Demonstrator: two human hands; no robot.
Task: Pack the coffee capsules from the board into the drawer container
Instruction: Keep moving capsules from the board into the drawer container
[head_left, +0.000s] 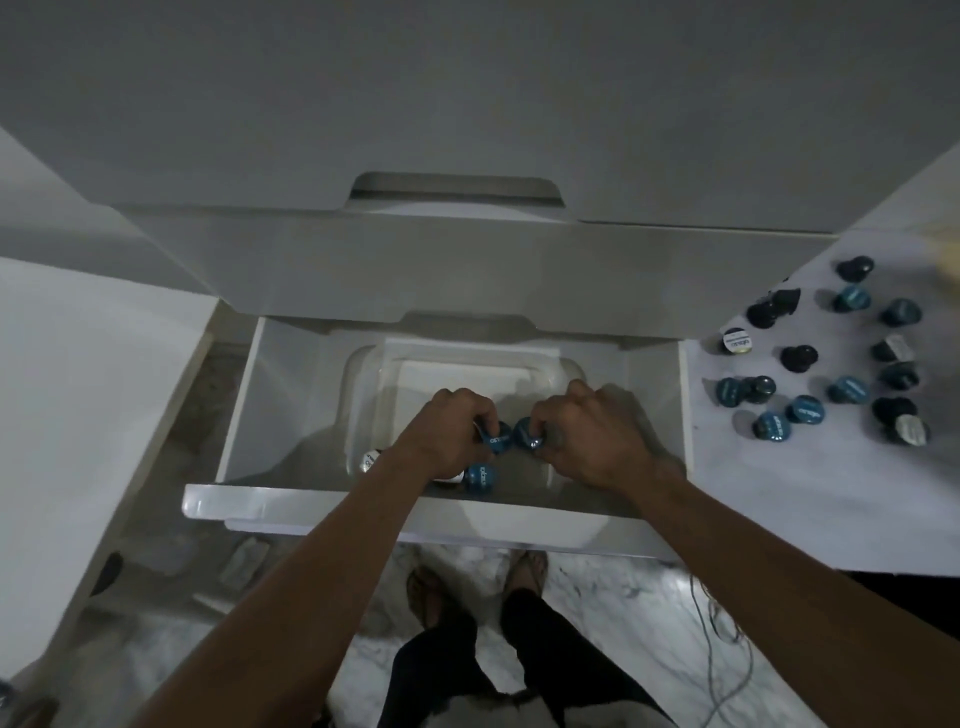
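Head view: both hands are down inside the clear container (563, 374) that sits in the open drawer (332, 512). The left hand (447, 431) is curled around a blue capsule (496, 441), its printed foil lid facing up. The right hand (587, 431) is clenched on a second blue capsule (529, 434), the 2 capsules nearly touching between the knuckles. It seems both are about to be set down, though the fingers hide the contact with the container floor.

Already in the container, near its front wall, lie a third blue capsule (479, 478) and a silver-lidded one (370, 461), partly under the left forearm.

The rest of the load is on the white board (779, 483) to the right of the drawer: roughly 15 or more capsules (805, 408) scattered loose, some lid up, some on their sides, a few dark ones upside down.

Handling, as a judgement: these are small, very light, thin-walled cups with a foil lid. The wall will dent under a hard squeeze and the foil can puncture, so a gentle pinch across the rim flange or around the body suits best. Smooth and tapered, they slip and roll easily. Several can be gathered in 1 hand at once, then lowered, not dropped, into the container.
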